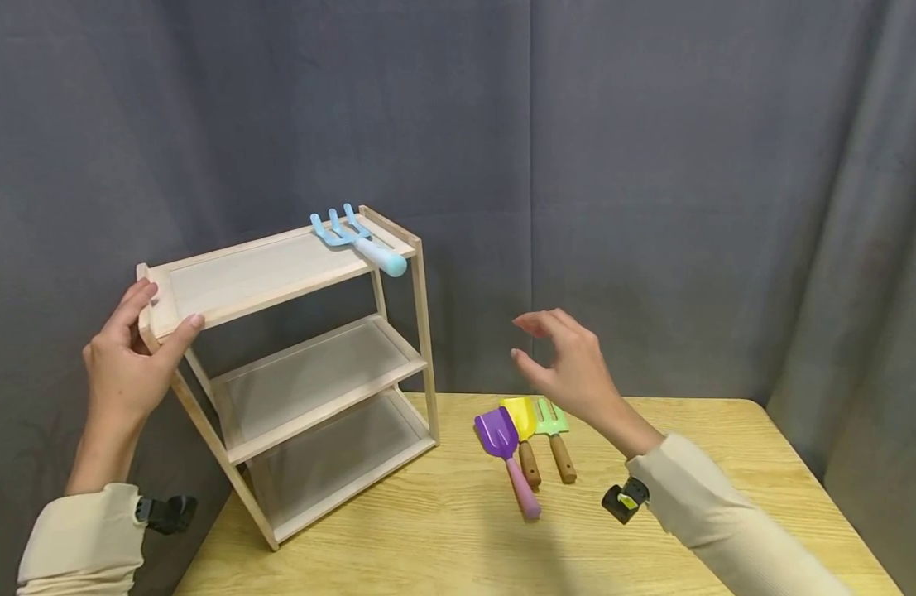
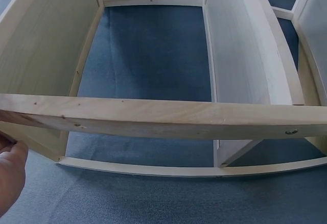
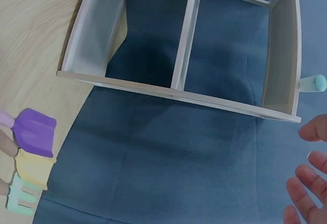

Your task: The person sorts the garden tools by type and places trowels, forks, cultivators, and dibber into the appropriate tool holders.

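At the left end of a three-tier wooden shelf, my left hand grips the top board, thumb over the front edge and fingers around the end rail. A light blue hand fork lies on the right end of the top tier, its handle jutting past the front edge. My right hand hovers in the air right of the shelf, holding nothing, thumb and fingers apart. Below it on the table lie a purple hand shovel, a yellow hand shovel and a green hand fork.
The shelf stands at an angle on the left of a light wooden table. Its middle tier and bottom tier hold nothing. A grey curtain hangs right behind the table's back edge.
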A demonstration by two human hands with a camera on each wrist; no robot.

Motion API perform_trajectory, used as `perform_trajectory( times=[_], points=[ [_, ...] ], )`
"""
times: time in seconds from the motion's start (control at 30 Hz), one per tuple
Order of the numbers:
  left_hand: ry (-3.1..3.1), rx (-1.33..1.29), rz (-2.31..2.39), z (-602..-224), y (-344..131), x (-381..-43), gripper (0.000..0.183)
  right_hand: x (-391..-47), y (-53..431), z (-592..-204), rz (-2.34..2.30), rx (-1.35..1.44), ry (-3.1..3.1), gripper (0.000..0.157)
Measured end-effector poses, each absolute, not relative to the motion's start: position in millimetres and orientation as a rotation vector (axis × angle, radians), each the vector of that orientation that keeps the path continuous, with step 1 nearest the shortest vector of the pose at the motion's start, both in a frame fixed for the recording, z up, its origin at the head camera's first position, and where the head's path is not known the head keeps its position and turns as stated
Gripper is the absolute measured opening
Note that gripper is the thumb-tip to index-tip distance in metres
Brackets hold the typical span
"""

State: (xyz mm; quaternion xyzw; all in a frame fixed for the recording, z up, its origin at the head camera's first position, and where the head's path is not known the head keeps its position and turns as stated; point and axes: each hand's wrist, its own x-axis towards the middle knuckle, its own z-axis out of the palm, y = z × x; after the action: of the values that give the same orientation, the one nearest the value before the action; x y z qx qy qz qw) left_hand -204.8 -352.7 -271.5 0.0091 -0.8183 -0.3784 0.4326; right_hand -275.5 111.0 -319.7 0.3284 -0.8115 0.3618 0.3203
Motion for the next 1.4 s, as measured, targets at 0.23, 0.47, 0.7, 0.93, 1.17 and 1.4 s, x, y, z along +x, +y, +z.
perform_trajectory(
  times=[0.23, 0.47, 0.7, 0.93, 1.17, 1.4],
  points=[
    [-2.053, 0.036, -0.92, -272, -354, -203, 0.061, -273, 119, -327, 0.951, 0.84, -2.103, 0.033],
    [-2.047, 0.028, -0.936, -272, -354, -204, 0.061, -270, 129, -333, 0.947, 0.805, -2.088, 0.033],
    [-2.042, 0.026, -0.938, -270, -354, -205, 0.061, -268, 138, -338, 0.941, 0.77, -2.101, 0.033],
    [-2.059, 0.038, -0.952, -270, -353, -203, 0.063, -265, 149, -342, 0.944, 0.723, -2.1, 0.034],
    [-2.057, 0.034, -0.934, -270, -354, -203, 0.063, -262, 158, -349, 0.941, 0.694, -2.131, 0.035],
    [-2.08, 0.043, -0.934, -271, -354, -202, 0.064, -257, 165, -362, 0.949, 0.668, -2.166, 0.034]
  ],
)
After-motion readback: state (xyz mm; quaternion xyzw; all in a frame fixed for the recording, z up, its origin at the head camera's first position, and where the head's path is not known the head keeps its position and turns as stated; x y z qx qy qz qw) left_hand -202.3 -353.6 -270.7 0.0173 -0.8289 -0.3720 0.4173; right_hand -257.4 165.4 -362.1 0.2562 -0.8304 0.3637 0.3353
